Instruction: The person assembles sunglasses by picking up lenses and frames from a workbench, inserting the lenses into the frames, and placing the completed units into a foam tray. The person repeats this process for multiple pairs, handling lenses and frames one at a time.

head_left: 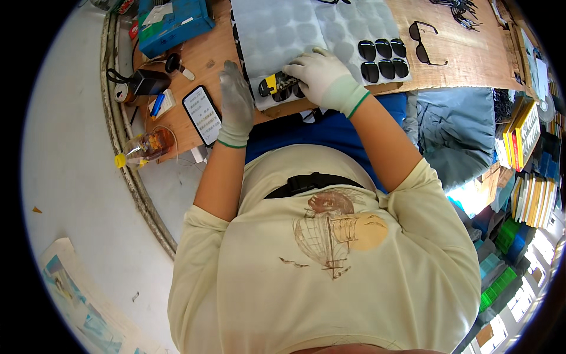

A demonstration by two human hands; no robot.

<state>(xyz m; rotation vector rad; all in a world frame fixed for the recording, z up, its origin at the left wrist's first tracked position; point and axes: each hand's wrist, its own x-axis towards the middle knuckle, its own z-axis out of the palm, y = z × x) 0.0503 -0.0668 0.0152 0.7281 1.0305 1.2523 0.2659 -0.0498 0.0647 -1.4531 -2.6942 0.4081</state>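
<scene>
My right hand (326,76), in a white glove with a green cuff, reaches over the near part of a white padded sheet (277,35). Its fingers are bent over a small yellow-and-black object (271,84), whose kind I cannot make out. Dark lenses (285,94) show partly beneath that object and the hand. My gloved left hand (236,97) is at the sheet's left edge, fingers stretched out and nothing seen in them. Beside it lies a phone (203,115) with a lit screen. More dark sunglass lenses (385,60) sit in two rows at the sheet's right.
Black sunglasses (422,44) lie on the wooden table (471,53), with thin dark frame parts (461,12) behind. To the left are a blue box (174,26), a black box (151,82), a blue lighter (157,105) and a yellow-capped bottle (147,146). Grey fabric (454,130) hangs at right.
</scene>
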